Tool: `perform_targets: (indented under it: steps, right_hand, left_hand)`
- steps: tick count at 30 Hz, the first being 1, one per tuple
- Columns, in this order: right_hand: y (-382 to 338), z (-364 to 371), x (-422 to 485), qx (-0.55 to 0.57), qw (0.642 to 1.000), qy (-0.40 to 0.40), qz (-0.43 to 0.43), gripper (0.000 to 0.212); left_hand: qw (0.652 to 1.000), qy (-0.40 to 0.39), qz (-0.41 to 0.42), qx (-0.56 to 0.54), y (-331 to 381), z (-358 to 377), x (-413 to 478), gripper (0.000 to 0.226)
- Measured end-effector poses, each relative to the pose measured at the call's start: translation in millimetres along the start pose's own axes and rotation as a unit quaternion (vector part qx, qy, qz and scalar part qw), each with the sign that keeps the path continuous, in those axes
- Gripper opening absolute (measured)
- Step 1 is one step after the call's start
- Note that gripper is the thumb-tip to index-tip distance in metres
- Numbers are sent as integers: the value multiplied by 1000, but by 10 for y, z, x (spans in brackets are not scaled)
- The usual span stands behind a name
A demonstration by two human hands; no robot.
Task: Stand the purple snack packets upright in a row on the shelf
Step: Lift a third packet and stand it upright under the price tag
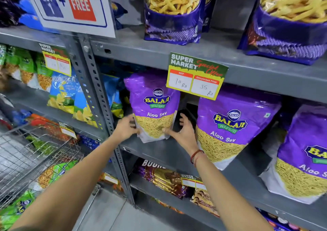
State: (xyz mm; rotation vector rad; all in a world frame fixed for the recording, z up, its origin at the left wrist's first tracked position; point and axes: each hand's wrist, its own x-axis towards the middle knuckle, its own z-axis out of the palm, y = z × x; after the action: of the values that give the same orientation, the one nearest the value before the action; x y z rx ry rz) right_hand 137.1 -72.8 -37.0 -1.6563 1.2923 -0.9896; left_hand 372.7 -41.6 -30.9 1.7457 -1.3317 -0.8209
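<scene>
Three purple Aloo Sev packets stand on the grey middle shelf. The leftmost packet stands upright at the shelf's left end. My left hand touches its lower left edge and my right hand presses its lower right corner with the thumb, fingers spread behind. A second packet stands to the right, leaning slightly. A third packet stands at the far right, partly cut off by the frame.
A price tag hangs from the shelf above. Bigger purple bags of yellow sticks fill the upper shelf. A wire trolley with green packets stands at the left. Brown packets lie on the shelf below.
</scene>
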Motion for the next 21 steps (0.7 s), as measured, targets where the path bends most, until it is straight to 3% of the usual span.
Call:
perform_targets:
  steps: [2,5,9,16,21]
  right_hand:
    - [43,29,97,-1,998,-59,17,106]
    - [71,103,193,10,993,-114,27,93]
    - [97,142,257,18,996,-88,28,76]
    - [147,188,269,10,995,-93,23,70]
    - [170,263,208,3,996,-83,18,57]
  left_hand:
    - [998,27,-17,-57,-51,70,-13,64]
    - [998,1,-19,-55,-148,166,-16,79]
    - [998,-9,-16,-54,-168,223,32,75]
    - [998,7,-11,-56,-183,179,132,86]
    - [996,-23,-20,-83,-234,252,98,76]
